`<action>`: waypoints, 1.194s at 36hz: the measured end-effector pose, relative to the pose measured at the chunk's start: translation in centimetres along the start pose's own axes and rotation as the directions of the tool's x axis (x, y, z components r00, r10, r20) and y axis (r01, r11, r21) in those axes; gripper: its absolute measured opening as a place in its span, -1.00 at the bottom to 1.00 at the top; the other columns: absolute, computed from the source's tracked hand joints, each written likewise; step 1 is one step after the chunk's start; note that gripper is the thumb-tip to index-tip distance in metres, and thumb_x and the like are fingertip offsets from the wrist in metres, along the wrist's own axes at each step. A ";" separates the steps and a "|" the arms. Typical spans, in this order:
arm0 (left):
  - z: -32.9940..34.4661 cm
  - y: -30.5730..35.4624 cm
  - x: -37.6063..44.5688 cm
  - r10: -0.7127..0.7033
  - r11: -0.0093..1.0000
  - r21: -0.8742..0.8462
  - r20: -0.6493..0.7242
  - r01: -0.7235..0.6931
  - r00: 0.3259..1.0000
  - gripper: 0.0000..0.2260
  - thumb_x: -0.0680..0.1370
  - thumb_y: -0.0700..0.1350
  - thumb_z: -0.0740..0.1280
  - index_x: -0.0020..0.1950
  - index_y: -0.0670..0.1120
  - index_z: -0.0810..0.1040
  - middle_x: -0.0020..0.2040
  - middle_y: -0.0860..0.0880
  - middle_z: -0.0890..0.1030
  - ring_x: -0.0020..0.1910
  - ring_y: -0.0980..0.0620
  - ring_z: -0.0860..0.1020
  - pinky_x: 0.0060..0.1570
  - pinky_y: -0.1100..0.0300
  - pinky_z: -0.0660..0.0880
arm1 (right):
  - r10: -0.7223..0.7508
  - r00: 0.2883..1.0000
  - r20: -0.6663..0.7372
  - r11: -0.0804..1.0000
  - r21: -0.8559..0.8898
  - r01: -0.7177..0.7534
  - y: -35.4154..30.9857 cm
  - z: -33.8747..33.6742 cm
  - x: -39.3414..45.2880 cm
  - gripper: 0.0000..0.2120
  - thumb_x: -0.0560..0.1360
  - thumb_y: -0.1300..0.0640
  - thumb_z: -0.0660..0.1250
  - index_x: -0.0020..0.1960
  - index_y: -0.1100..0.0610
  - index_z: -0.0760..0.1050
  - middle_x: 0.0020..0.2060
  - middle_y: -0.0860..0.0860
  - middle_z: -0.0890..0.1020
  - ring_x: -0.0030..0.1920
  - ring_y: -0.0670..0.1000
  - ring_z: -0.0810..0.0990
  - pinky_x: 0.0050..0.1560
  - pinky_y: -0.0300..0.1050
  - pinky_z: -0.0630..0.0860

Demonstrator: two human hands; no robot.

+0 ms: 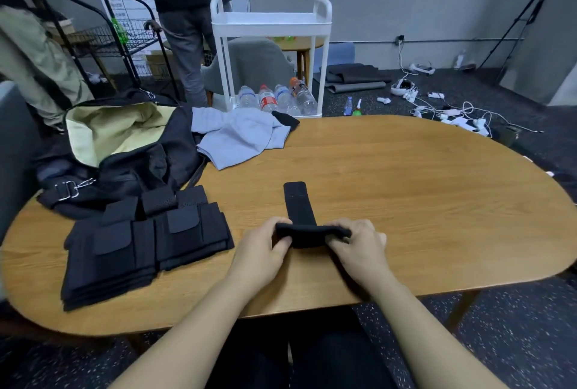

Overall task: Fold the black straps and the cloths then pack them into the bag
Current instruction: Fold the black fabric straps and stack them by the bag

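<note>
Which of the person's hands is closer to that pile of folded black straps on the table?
The left hand. It grips the near end of the strap being folded, just right of the pile of folded black straps. The right hand grips the same strap farther right, away from the pile.

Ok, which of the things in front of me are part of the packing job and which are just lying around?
Part of the job: black strap held by left hand and right hand; folded straps; grey cloth; bag.
Lying about: water bottles; white cart; floor cables.

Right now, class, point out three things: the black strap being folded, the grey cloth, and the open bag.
black strap [299,204], head view, flat unfolded length.
grey cloth [237,139], head view, middle of the fabric.
open bag [175,151], head view, black outer side.
</note>
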State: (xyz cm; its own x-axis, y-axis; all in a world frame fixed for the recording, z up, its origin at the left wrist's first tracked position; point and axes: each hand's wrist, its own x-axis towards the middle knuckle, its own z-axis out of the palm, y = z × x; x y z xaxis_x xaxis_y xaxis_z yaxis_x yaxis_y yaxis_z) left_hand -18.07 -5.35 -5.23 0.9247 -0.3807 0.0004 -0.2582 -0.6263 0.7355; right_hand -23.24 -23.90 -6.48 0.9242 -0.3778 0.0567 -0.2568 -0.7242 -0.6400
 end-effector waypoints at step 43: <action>0.5 -2.4 2.2 0.204 0.833 0.483 0.184 -0.269 0.962 -0.54 0.70 0.05 -0.07 0.61 0.06 0.00 0.60 0.14 -0.02 0.55 0.23 -0.14 0.47 0.12 -0.14 | -0.242 0.958 0.155 0.865 -0.413 0.286 -1.4 3.1 1.2 -0.50 0.56 -0.17 -0.05 0.35 -0.08 0.48 0.37 -0.03 0.48 0.33 0.18 0.40 0.12 0.21 0.25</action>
State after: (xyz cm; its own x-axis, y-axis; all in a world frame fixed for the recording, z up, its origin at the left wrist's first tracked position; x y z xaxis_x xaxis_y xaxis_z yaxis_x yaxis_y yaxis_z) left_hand -15.52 -5.03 -7.29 0.7851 -0.6189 0.0263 -0.5991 -0.7479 0.2859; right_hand -20.86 -21.55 -7.91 0.9912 -0.0967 0.0903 -0.0747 -0.9724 -0.2209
